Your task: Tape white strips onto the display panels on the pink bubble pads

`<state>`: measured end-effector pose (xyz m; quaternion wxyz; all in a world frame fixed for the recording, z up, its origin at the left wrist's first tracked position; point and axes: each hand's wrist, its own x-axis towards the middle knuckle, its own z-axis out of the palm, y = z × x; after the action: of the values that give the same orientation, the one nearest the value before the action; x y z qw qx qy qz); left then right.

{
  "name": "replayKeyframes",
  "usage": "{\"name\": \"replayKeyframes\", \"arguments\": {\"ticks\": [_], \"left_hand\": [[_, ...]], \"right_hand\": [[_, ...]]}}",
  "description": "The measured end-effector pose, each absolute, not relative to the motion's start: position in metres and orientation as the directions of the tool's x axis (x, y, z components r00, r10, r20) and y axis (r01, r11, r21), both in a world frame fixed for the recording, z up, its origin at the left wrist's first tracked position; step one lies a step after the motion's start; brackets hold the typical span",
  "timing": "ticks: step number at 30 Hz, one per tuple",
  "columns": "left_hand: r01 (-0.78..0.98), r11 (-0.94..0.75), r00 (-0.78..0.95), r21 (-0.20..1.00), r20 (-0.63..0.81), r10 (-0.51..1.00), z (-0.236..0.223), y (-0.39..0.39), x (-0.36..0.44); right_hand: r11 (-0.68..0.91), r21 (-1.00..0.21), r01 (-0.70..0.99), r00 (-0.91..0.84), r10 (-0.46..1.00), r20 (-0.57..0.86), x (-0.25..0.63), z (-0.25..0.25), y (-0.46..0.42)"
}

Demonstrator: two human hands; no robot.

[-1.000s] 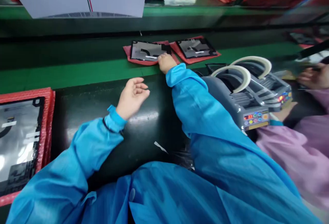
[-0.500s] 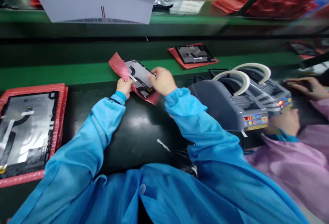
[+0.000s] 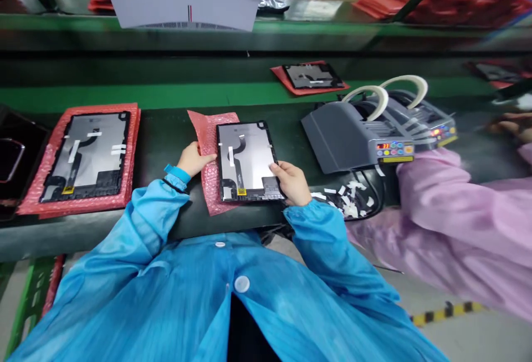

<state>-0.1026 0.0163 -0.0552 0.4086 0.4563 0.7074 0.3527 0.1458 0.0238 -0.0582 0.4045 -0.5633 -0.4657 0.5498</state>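
Observation:
A tablet screen panel (image 3: 255, 154), its grey back up with a black ribbon cable and white tape strips, lies over a pink bubble-wrap bag (image 3: 210, 184) just in front of me. My right hand (image 3: 294, 183) pinches the panel's right edge, thumb on top. My left hand (image 3: 192, 158) is closed on the left edge of the bag, its thumb lying across the wrap near the panel. The fingers under the bag are hidden. To the left, a similar panel (image 3: 97, 151) rests on a stack of pink bubble-wrap bags (image 3: 133, 157).
Two grey tape dispensers (image 3: 341, 134) stand at right, with scattered white tape pieces (image 3: 351, 198) before them. Another panel (image 3: 311, 75) lies on the green strip (image 3: 199, 95). A co-worker's pink sleeve (image 3: 436, 190) is at right. A dark glossy device (image 3: 16, 157) sits far left.
The panel and bag have come from the green strip down toward me and now lie straighter. Both hands still hold them. My view has shifted, showing more of the left side.

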Motion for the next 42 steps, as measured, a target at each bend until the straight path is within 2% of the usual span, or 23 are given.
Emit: {"name": "replayKeyframes", "arguments": {"ticks": [1, 3, 7, 9, 11, 13, 15, 16, 18, 20, 22, 23, 25, 26, 28, 30, 33, 35, 37, 40, 42], "left_hand": [[0.507, 0.329, -0.287, 0.797, -0.204, 0.936, -0.053, 0.015, -0.108], [0.674, 0.349, -0.326, 0.651, -0.162, 0.931, -0.047, 0.014, -0.119], [0.719, 0.382, -0.346, 0.581, -0.177, 0.921, -0.041, 0.014, -0.134], [0.743, 0.367, -0.324, 0.56, -0.179, 0.929, -0.041, 0.015, -0.138], [0.777, 0.35, -0.307, 0.523, -0.171, 0.936, -0.041, 0.017, -0.14], [0.804, 0.34, -0.306, 0.488, -0.151, 0.94, -0.041, 0.019, -0.14], [0.813, 0.339, -0.317, 0.474, -0.129, 0.94, -0.039, 0.019, -0.139], [0.81, 0.343, -0.328, 0.476, -0.117, 0.937, -0.039, 0.019, -0.138], [0.796, 0.357, -0.353, 0.489, -0.105, 0.93, -0.037, 0.02, -0.136], [0.781, 0.368, -0.369, 0.504, -0.102, 0.924, -0.037, 0.021, -0.138], [0.773, 0.362, -0.37, 0.521, -0.093, 0.924, -0.039, 0.025, -0.141], [0.767, 0.35, -0.364, 0.538, -0.086, 0.928, -0.042, 0.026, -0.143], [0.752, 0.319, -0.349, 0.577, -0.062, 0.935, -0.047, 0.028, -0.148], [0.747, 0.304, -0.341, 0.591, -0.051, 0.939, -0.049, 0.028, -0.15], [0.764, 0.283, -0.338, 0.58, -0.014, 0.941, -0.05, 0.027, -0.153], [0.832, 0.23, -0.317, 0.505, 0.093, 0.944, -0.048, 0.025, -0.153], [0.928, -0.045, -0.066, 0.37, 0.282, 0.957, -0.044, 0.026, -0.147], [0.892, -0.277, 0.181, 0.357, 0.278, 0.943, -0.044, 0.032, -0.142], [0.822, -0.404, 0.344, 0.401, 0.215, 0.914, -0.049, 0.041, -0.138], [0.779, -0.433, 0.417, 0.454, 0.143, 0.898, -0.06, 0.051, -0.136], [0.779, -0.422, 0.417, 0.465, 0.119, 0.901, -0.068, 0.054, -0.137]], "right_hand": [[-0.224, -0.972, 0.076, -0.031, 0.974, -0.226, 0.146, -0.057, 0.023], [-0.179, -0.981, 0.071, -0.035, 0.983, -0.182, 0.145, -0.055, 0.026], [-0.118, -0.985, 0.124, -0.135, 0.982, -0.134, 0.129, -0.058, 0.039], [-0.104, -0.96, 0.259, -0.199, 0.967, -0.158, 0.116, -0.06, 0.045], [-0.012, -0.863, 0.506, -0.237, 0.959, -0.153, 0.104, -0.06, 0.048], [0.131, -0.654, 0.745, -0.24, 0.968, -0.079, 0.101, -0.057, 0.047], [0.205, -0.484, 0.851, -0.212, 0.976, 0.041, 0.114, -0.052, 0.046], [0.193, -0.47, 0.861, -0.162, 0.981, 0.105, 0.128, -0.05, 0.045], [0.094, -0.574, 0.814, 0.046, 0.973, 0.225, 0.167, -0.049, 0.043], [-0.052, -0.758, 0.651, 0.377, 0.888, 0.263, 0.214, -0.051, 0.038], [-0.151, -0.911, 0.384, 0.647, 0.748, 0.148, 0.254, -0.052, 0.034], [-0.172, -0.954, 0.244, 0.714, 0.698, 0.057, 0.269, -0.052, 0.034], [-0.178, -0.983, 0.037, 0.739, 0.667, -0.093, 0.288, -0.049, 0.037], [-0.175, -0.984, -0.014, 0.73, 0.671, -0.13, 0.292, -0.047, 0.04], [-0.182, -0.983, -0.022, 0.727, 0.672, -0.141, 0.293, -0.041, 0.046], [-0.205, -0.977, 0.064, 0.757, 0.648, -0.086, 0.29, -0.036, 0.048], [-0.2, -0.936, 0.291, 0.788, 0.605, 0.116, 0.282, -0.028, 0.04], [-0.133, -0.891, 0.434, 0.739, 0.619, 0.268, 0.272, -0.022, 0.033], [-0.035, -0.872, 0.487, 0.619, 0.719, 0.316, 0.25, -0.017, 0.03], [0.07, -0.885, 0.46, 0.218, 0.957, 0.189, 0.196, -0.013, 0.042], [0.122, -0.874, 0.471, -0.086, 0.992, 0.093, 0.153, -0.017, 0.061]]}}
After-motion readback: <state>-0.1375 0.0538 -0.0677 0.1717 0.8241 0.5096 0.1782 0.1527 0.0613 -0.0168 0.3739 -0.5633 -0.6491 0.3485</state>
